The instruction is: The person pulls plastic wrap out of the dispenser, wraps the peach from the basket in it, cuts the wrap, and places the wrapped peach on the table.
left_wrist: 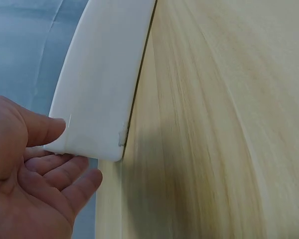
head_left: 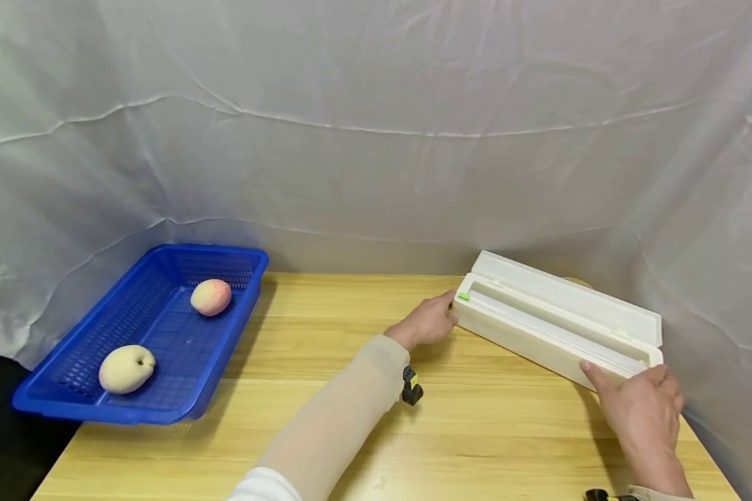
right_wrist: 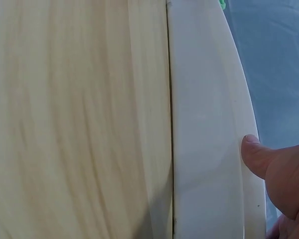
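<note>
A long white cling film dispenser (head_left: 514,335) sits at a slant on the right side of the table, its lid (head_left: 570,298) swung back. Inside lies a pale roll (head_left: 558,332), and a small green piece (head_left: 464,296) shows at the left end. My left hand (head_left: 427,321) grips that left end; in the left wrist view the thumb is on the dispenser's face (left_wrist: 99,79) and the fingers curl at its end. At the right end my right hand (head_left: 644,407) holds on, thumb over the front rim. Its other fingers are mostly hidden in the right wrist view.
A blue plastic basket (head_left: 232,355) stands on the left of the wooden table (head_left: 476,445), with a pinkish peach (head_left: 211,298) and a pale yellow fruit (head_left: 127,369) in it. Grey cloth (head_left: 376,181) hangs behind and on both sides.
</note>
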Tool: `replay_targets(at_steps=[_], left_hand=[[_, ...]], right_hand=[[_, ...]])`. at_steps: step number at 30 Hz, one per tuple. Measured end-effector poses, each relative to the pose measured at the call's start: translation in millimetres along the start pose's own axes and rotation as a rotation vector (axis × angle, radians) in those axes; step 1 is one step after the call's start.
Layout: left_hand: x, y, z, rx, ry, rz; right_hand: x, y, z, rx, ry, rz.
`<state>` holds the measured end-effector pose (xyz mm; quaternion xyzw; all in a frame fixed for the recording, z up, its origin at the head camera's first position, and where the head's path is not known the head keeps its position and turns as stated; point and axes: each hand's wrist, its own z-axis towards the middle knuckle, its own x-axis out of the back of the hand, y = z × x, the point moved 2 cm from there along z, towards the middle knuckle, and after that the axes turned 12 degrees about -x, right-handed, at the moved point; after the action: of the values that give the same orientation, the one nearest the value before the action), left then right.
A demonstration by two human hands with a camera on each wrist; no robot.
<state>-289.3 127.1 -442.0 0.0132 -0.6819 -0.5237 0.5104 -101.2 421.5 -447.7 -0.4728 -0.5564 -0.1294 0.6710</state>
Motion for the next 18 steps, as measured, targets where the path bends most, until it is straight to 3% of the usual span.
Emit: replay_targets(at_steps=[9,18], left_hand=[[5.3,-2.9,-7.2,-0.020,0.064,0.050],[10.3,-12.5,-21.1,0.026,0.170,-0.152]], right_hand=[[0.1,-2.1,-3.5,0.036,0.009,0.001],[-2.7,-8.9,-3.2,0.081,0.002,0.004]])
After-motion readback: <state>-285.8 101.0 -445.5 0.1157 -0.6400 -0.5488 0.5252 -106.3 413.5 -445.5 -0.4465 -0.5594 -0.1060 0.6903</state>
